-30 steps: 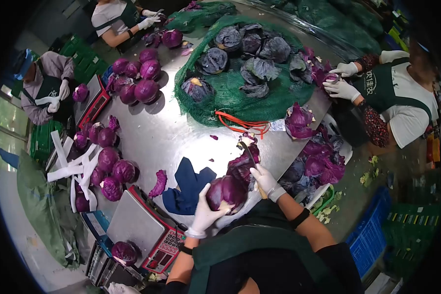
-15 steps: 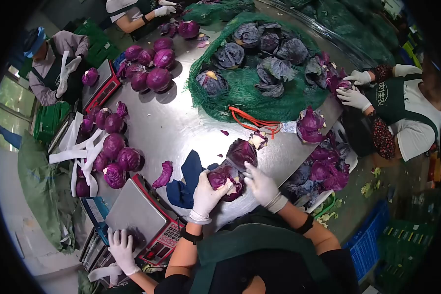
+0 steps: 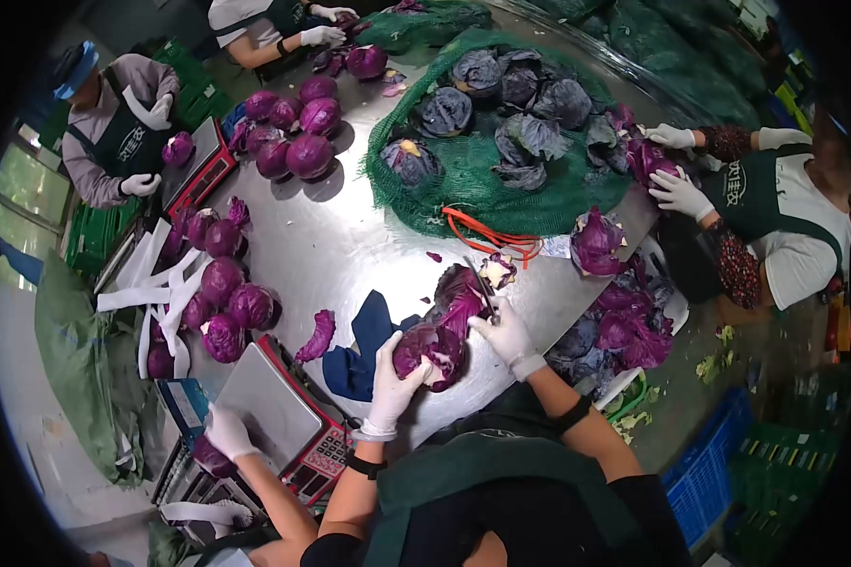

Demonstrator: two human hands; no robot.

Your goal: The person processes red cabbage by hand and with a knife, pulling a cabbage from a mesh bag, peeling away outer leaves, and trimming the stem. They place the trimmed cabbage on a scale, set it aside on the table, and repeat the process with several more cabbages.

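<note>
My left hand, in a white glove, grips a red cabbage from its left side, with the pale cut stem facing me. In my right hand, also gloved, is a knife; its thin blade points up and away. Loose purple outer leaves lie against the far side of the cabbage, just left of the knife. Past the blade sits a trimmed piece with a pale core. A dark blue cloth rests on the metal table, left of my left hand.
Green netting holds several dark-leaved cabbages. Trimmed cabbages line the left beside a red scale. A bin of leaves is at right. Co-workers stand around; at lower left, another person's gloved hand holds a cabbage.
The cabbage has turned in my left hand, showing its rounder side. My right hand has closed, and the knife blade now shows. The lower-left co-worker's hand has moved off the scale with a cabbage.
</note>
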